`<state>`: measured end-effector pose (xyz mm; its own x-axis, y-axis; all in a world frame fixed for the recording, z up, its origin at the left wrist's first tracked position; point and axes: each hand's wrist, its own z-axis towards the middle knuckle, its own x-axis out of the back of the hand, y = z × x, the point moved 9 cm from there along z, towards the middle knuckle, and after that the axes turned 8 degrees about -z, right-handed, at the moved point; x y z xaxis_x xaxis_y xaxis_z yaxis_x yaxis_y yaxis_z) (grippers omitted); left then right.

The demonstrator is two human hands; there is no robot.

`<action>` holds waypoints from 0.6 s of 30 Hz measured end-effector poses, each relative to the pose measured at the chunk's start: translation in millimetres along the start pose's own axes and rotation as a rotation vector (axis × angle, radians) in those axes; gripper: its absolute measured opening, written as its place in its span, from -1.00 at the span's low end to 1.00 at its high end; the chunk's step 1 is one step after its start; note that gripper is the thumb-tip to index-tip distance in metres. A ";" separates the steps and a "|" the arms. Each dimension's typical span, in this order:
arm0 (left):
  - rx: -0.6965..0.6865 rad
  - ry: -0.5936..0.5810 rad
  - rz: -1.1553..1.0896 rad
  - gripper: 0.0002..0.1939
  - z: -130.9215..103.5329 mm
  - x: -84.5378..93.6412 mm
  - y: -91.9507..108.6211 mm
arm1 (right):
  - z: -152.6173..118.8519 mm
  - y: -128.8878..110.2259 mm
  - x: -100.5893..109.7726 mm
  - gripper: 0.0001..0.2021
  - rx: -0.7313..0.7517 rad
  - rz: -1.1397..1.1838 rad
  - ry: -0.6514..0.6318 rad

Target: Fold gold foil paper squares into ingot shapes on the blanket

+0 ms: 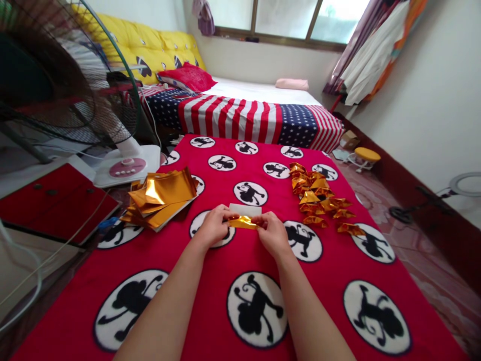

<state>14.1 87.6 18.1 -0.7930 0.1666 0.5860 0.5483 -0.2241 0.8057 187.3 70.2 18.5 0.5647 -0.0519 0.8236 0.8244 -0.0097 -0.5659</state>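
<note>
Nearest the camera, and largest, the red monkey-print cloth [210, 321] spreads under both forearms. Taking the held foil sheet as the clock's centre, the bed [240, 113] stands beyond the cloth at twelve o'clock, draped in stars and stripes, with a red pillow [190, 77] at its left end. The fan [126, 150] fills ten o'clock, its blades blurred.

On the cloth, between nine and ten o'clock, is a loose stack of gold sheets [165, 193], edges uneven. Between two and three o'clock lies a cluster of folded gold pieces [317, 195], some overlapping, a few apart at its near edge.

The left hand [215, 226] is at nine o'clock, thumb and fingers closed on the sheet's left end. The right hand [273, 233], just past three o'clock, pinches the right end the same way.

Smallest is the foil sheet [243, 222] itself, stretched between both grips: shiny gold on the near part, with a flat pale strip showing at twelve o'clock, beyond the fingertips.
</note>
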 end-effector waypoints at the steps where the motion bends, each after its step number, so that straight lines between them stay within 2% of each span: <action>1: -0.006 -0.015 -0.018 -0.55 -0.1 0.2 0.3 | 1.2 2.1 0.2 -0.64 0.000 0.011 -0.008; 5: 0.018 -0.002 -0.032 -0.69 -0.4 2.5 -0.6 | 2.6 6.5 2.8 -0.62 -0.014 0.018 -0.016; 7: 0.041 0.036 -0.015 -0.72 -0.6 3.3 -2.1 | -0.8 2.6 7.1 -0.64 -0.014 -0.001 0.033; 10: 0.064 0.069 0.009 -0.71 -0.6 2.3 -4.4 | -15.1 -20.1 18.8 -0.68 0.051 -0.034 0.232; 12: 0.052 0.067 0.017 -0.73 -0.2 1.5 -3.8 | -28.1 -47.7 13.1 -0.64 0.180 0.028 0.269; 13: 0.046 0.063 0.021 -0.75 0.1 1.4 -3.6 | -33.8 -62.0 4.2 -0.55 0.248 0.062 0.227; 15: 0.043 0.053 0.025 -0.79 0.7 1.6 -4.0 | -43.0 -85.4 -21.7 -0.31 0.340 0.076 0.060; 18: 0.040 0.051 0.020 -0.80 1.1 2.5 -4.5 | -50.0 -95.0 -48.7 -0.14 0.347 0.023 -0.101</action>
<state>9.9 90.1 16.0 -0.7937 0.1133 0.5976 0.5734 -0.1886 0.7973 79.6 23.6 30.3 0.5697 0.0513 0.8202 0.7652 0.3310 -0.5522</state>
